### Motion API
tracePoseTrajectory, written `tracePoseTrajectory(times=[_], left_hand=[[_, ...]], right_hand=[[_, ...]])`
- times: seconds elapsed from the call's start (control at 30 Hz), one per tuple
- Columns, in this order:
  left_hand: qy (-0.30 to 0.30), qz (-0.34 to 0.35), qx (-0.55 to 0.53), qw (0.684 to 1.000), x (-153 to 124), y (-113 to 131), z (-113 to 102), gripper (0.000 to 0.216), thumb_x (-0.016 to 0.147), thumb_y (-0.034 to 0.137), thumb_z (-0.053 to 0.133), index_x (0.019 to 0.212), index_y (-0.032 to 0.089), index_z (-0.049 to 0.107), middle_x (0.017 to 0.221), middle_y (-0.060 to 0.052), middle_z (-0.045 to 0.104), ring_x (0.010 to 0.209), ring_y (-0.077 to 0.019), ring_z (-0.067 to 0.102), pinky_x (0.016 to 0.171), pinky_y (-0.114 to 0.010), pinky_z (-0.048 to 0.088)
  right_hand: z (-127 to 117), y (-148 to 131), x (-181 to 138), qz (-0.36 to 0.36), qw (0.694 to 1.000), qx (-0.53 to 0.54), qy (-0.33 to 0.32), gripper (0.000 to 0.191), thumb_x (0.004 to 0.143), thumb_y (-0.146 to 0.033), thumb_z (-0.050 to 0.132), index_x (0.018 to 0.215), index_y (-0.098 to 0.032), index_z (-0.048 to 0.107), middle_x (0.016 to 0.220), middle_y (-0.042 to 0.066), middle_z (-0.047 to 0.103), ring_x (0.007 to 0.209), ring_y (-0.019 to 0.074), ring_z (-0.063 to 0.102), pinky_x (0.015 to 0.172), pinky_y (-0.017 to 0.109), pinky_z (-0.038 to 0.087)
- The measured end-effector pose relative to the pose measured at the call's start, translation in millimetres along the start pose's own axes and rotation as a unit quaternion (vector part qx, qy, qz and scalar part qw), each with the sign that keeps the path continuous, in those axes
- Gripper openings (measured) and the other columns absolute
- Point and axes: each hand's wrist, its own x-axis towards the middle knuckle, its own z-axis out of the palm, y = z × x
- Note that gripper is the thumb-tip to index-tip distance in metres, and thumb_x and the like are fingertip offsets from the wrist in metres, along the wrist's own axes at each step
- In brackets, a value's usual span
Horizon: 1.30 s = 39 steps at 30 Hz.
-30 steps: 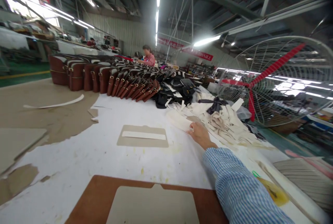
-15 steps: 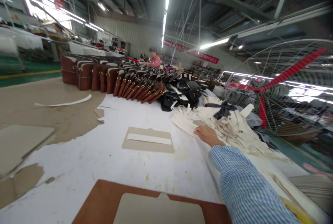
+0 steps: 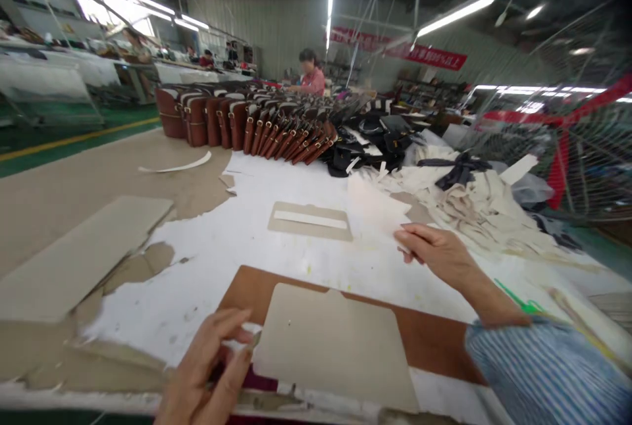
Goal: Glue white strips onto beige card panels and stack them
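My right hand (image 3: 427, 249), in a blue checked sleeve, pinches the near corner of a thin pale sheet (image 3: 372, 204) and tilts it above the white work surface. My left hand (image 3: 210, 362) is at the near edge, thumb and fingers bent and apart, beside a beige board (image 3: 336, 339) with a small tab on its top edge. A small whitish bit shows by those fingertips; I cannot tell what it is. Under the board lies a brown leather-like panel (image 3: 434, 346). Farther back, a smaller beige board (image 3: 276, 226) bears a white strip (image 3: 310, 220).
Brown buckled bags (image 3: 224, 124) stand in rows at the back, beside black bags (image 3: 375, 142). Cream scraps (image 3: 486, 198) heap on the right, before a red-bladed fan (image 3: 560, 162). A beige sheet stack (image 3: 89, 260) lies left. Green scissors-like handles (image 3: 523, 300) lie right. A person (image 3: 312, 75) works behind.
My right hand has lifted the pale sheet from beside the scraps and drawn it nearer. My left hand has come into view by the beige board. The view has tipped downward.
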Motion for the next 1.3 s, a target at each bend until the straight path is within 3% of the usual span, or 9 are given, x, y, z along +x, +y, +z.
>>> tracePoseTrajectory(times=[0.07, 0.17, 0.23, 0.33, 0.47, 0.6, 0.77, 1.07, 1.3], left_hand=[[-0.043, -0.117, -0.145, 0.981, 5.4, 14.6, -1.4, 0.053, 0.1, 0.06, 0.054, 0.144, 0.031, 0.055, 0.136, -0.01, 0.066, 0.087, -0.0204, 0.072, 0.067, -0.03, 0.06], [-0.11, -0.21, -0.336, 0.912, 6.0, 30.4, 1.1, 0.072, 0.094, 0.074, 0.053, 0.15, 0.028, 0.049, 0.136, -0.015, 0.064, 0.079, -0.0217, 0.072, 0.054, -0.03, 0.056], [-0.134, -0.252, -0.388, 0.876, 2.0, 39.5, 2.5, 0.068, 0.094, 0.071, 0.056, 0.143, 0.024, 0.056, 0.113, -0.012, 0.071, 0.081, -0.0222, 0.071, 0.054, -0.027, 0.054], [-0.13, -0.293, -0.395, 0.861, -3.4, 51.7, 3.0, 0.049, 0.092, 0.062, 0.07, 0.117, 0.02, 0.073, 0.08, -0.004, 0.07, 0.073, -0.016, 0.065, 0.056, -0.021, 0.049], [-0.102, -0.314, -0.366, 0.87, -1.9, 57.9, 3.6, 0.048, 0.075, 0.064, 0.085, 0.087, 0.018, 0.077, 0.067, -0.001, 0.068, 0.059, -0.01, 0.054, 0.053, -0.019, 0.044], [-0.081, -0.306, -0.277, 0.907, 3.4, 51.0, 1.7, 0.05, 0.069, 0.066, 0.087, 0.077, 0.018, 0.074, 0.058, 0.001, 0.063, 0.054, -0.0099, 0.049, 0.052, -0.019, 0.042], [-0.087, -0.258, -0.119, 0.955, 10.1, 49.3, 1.5, 0.045, 0.076, 0.064, 0.081, 0.073, 0.02, 0.074, 0.059, 0.002, 0.064, 0.056, -0.0126, 0.054, 0.055, -0.02, 0.045], [-0.085, -0.229, 0.014, 0.97, 21.4, 58.5, 13.6, 0.041, 0.079, 0.066, 0.072, 0.081, 0.025, 0.075, 0.062, 0.004, 0.064, 0.063, -0.0165, 0.061, 0.06, -0.022, 0.047], [-0.076, -0.191, 0.076, 0.976, 27.3, 47.7, 15.2, 0.039, 0.08, 0.065, 0.07, 0.083, 0.027, 0.075, 0.061, 0.005, 0.065, 0.058, -0.0159, 0.057, 0.055, -0.022, 0.044]], right_hand=[[7.7, -25.1, -45.6, -0.051, 0.988, 0.122, -0.084, 0.043, 0.101, -0.058, 0.053, 0.086, -0.024, 0.075, 0.059, -0.002, 0.063, 0.055, 0.0146, 0.058, 0.058, 0.026, 0.047], [19.4, -55.6, -100.7, -0.108, 0.94, 0.253, -0.202, 0.041, 0.101, -0.055, 0.054, 0.086, -0.026, 0.079, 0.064, 0.0, 0.066, 0.052, 0.0129, 0.054, 0.055, 0.025, 0.045], [27.4, -65.7, -123.2, -0.116, 0.932, 0.264, -0.221, 0.038, 0.102, -0.052, 0.055, 0.084, -0.028, 0.079, 0.068, 0.001, 0.068, 0.058, 0.0145, 0.059, 0.059, 0.025, 0.047], [37.2, -65.3, -141.2, -0.095, 0.937, 0.251, -0.224, 0.037, 0.101, -0.052, 0.054, 0.081, -0.029, 0.076, 0.073, 0.002, 0.071, 0.07, 0.0181, 0.066, 0.065, 0.026, 0.05], [46.3, -49.8, -157.4, -0.037, 0.937, 0.248, -0.245, 0.04, 0.1, -0.056, 0.053, 0.078, -0.028, 0.072, 0.075, 0.002, 0.07, 0.071, 0.0184, 0.065, 0.064, 0.025, 0.05], [55.2, -34.3, -170.7, 0.106, 0.909, 0.327, -0.235, 0.038, 0.094, -0.065, 0.059, 0.102, -0.029, 0.069, 0.084, 0.002, 0.069, 0.064, 0.0157, 0.062, 0.056, 0.025, 0.05], [65.2, -27.9, -169.2, 0.23, 0.873, 0.391, -0.176, 0.046, 0.086, -0.07, 0.067, 0.085, -0.024, 0.062, 0.054, -0.005, 0.054, 0.045, 0.0106, 0.046, 0.042, 0.021, 0.034], [73.3, -28.5, -150.3, 0.235, 0.928, 0.283, -0.053, 0.037, 0.08, -0.06, 0.068, 0.088, -0.024, 0.067, 0.067, -0.002, 0.063, 0.052, 0.0132, 0.052, 0.049, 0.026, 0.041], [75.0, -27.8, -147.3, 0.238, 0.937, 0.25, -0.045, 0.03, 0.083, -0.055, 0.067, 0.08, -0.026, 0.06, 0.063, -0.004, 0.061, 0.053, 0.0141, 0.052, 0.049, 0.027, 0.039]])
